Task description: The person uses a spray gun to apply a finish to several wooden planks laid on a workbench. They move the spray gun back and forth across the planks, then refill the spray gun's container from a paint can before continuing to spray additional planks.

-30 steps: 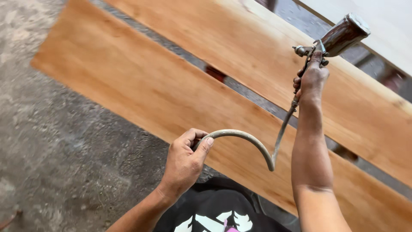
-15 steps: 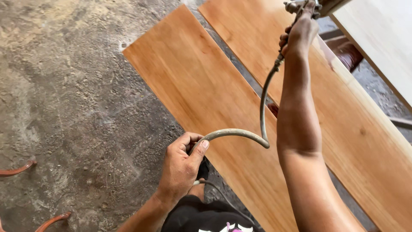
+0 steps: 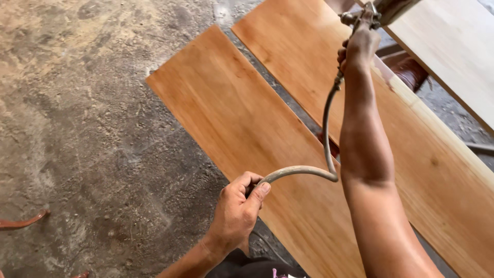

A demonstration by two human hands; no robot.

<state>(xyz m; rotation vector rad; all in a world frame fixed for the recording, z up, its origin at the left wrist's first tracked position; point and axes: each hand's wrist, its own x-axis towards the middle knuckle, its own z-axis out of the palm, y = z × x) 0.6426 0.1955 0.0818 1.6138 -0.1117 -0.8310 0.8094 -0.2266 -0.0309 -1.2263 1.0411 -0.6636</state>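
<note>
My right hand (image 3: 360, 46) is raised at the top right, closed around the grip of a metal spray gun (image 3: 378, 11) that is partly cut off by the frame's top edge. A grey hose (image 3: 325, 135) drops from the gun, bends and runs to my left hand (image 3: 239, 211), which is closed on it low in the view. Under both arms lie two long orange-brown wooden boards, the near one (image 3: 242, 118) and the far one (image 3: 303, 56), side by side with a narrow gap between them.
A paler, unstained board (image 3: 453, 46) lies at the top right, with a dark reddish support (image 3: 411, 72) showing beneath it. Rough grey concrete floor (image 3: 87, 118) fills the left. A curved rust-coloured bar (image 3: 20, 222) lies at the lower left edge.
The view has swung so the boards' left ends now show. My right hand with the spray gun has gone up to the frame's top; my left hand keeps hold of the hose.
</note>
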